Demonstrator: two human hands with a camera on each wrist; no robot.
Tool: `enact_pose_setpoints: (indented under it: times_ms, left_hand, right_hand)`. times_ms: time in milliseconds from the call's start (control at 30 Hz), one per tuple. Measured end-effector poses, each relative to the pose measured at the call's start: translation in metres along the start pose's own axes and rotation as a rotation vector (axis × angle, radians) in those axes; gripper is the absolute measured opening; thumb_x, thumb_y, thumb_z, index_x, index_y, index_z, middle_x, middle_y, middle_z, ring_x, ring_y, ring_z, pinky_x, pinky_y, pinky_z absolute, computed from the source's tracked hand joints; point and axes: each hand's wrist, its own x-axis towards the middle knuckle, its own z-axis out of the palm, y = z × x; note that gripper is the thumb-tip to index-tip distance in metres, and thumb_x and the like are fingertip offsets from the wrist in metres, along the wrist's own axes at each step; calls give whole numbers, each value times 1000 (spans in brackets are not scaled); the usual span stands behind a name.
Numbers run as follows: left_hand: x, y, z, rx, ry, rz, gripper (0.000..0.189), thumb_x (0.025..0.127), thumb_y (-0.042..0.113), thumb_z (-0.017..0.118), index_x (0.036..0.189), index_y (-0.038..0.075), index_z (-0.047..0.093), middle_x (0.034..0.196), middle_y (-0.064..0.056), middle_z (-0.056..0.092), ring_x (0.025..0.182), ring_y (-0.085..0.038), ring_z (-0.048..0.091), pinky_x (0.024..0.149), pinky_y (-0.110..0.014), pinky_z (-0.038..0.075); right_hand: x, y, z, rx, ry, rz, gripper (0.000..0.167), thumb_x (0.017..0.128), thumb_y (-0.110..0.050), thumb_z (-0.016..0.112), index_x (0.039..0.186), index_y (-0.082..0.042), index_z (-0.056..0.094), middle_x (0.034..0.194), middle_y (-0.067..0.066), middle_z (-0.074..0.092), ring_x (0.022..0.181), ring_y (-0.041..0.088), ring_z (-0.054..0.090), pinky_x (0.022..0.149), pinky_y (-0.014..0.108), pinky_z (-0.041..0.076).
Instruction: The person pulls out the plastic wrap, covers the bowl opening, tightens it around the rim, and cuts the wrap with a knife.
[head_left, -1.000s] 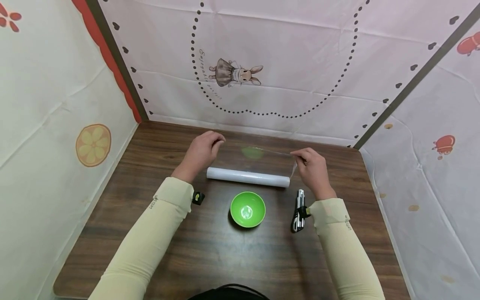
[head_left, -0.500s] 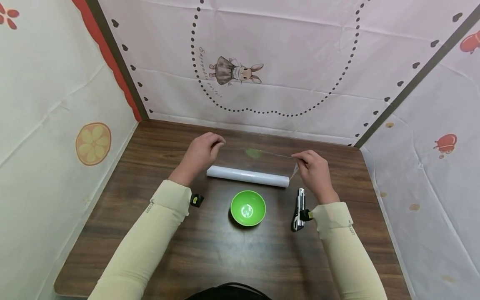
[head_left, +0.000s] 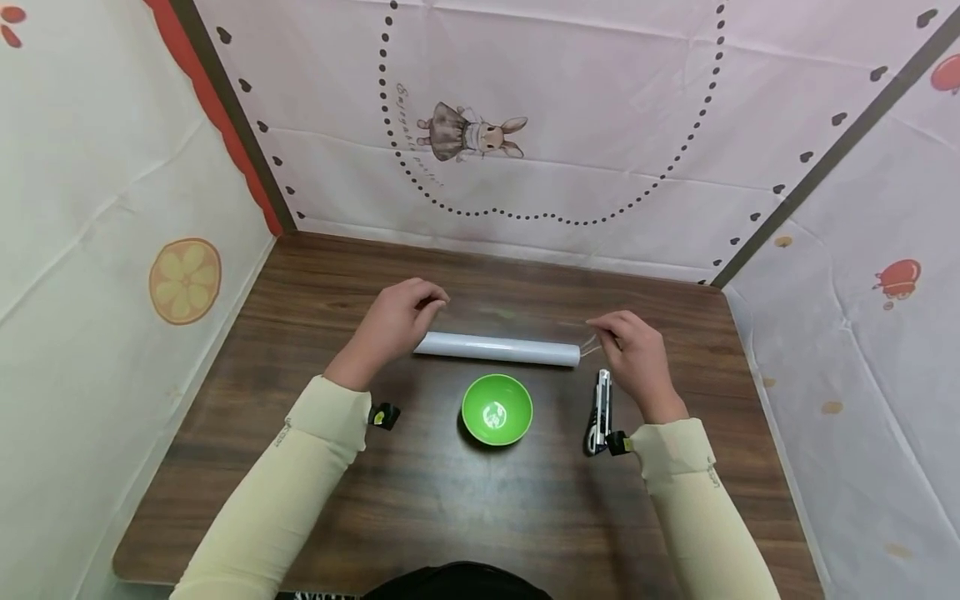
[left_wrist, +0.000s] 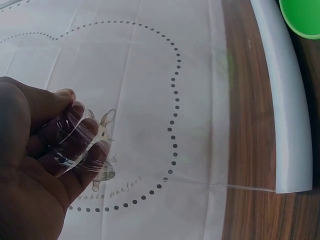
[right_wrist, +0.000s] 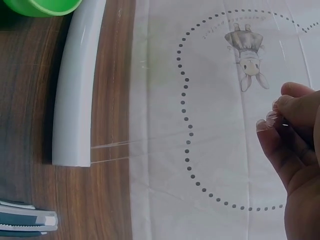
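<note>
A white roll of cling film (head_left: pixel 498 348) lies crosswise on the table. A thin transparent sheet of film (left_wrist: pixel 82 145) runs from it up to both hands. My left hand (head_left: pixel 392 323) pinches one corner between thumb and fingers, and the film bunches over the fingers in the left wrist view. At the roll's other end, my right hand (head_left: pixel 637 358) pinches the opposite corner, with the film's edge showing as fine lines in the right wrist view. Both hands are raised above the table, beyond the ends of the roll. Just in front of the roll stands a green bowl (head_left: pixel 497 410).
A utility knife (head_left: pixel 600 412) lies right of the bowl, beside the right wrist camera (head_left: pixel 618 442). The brown wooden table (head_left: pixel 450 508) is enclosed by printed cloth walls, and its far edge meets the back wall (head_left: pixel 600 167).
Both hands have come down and back toward the roll, still pinching the film. The film's reflection over the table has faded, and the head view has tilted slightly.
</note>
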Motion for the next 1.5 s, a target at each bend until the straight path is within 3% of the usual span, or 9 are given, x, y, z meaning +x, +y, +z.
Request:
enact_pose_setpoints:
  times_ms: [400,767,1067,1500]
  left_hand:
    - [-10,5,-5,12,-73,-36,16,99,20,57,106,12,68,105,-4,67,92,-19,62,80,-39,53]
    - [-25,10,-9,11,-116,8,15,97,19,59,104,11,70,111,-4,68,89,-18,64,76,-38,53]
    - [-38,7,-4,9,-133,54,12,96,15,60,102,12,70,100,1,69,84,-13,61,75,-34,51]
    - [-50,12,-5,16,-197,54,11,96,16,61,102,12,69,97,2,67,86,-12,61,77,-34,52]
  right_hand:
    - [-14,-4,-7,21,-19,-37,15,89,-4,67,102,-9,74,98,6,70,85,20,67,70,39,55]
    - [-24,-6,-9,24,-26,-76,14,88,-3,69,99,-9,75,97,5,70,83,19,67,67,38,55]
    - [-36,-6,-11,22,-46,-76,16,86,-1,70,98,-10,75,96,4,70,81,18,67,66,36,54]
    - [-45,-8,-12,44,-64,-64,15,86,-2,70,98,-10,75,97,3,70,84,17,67,69,36,55]
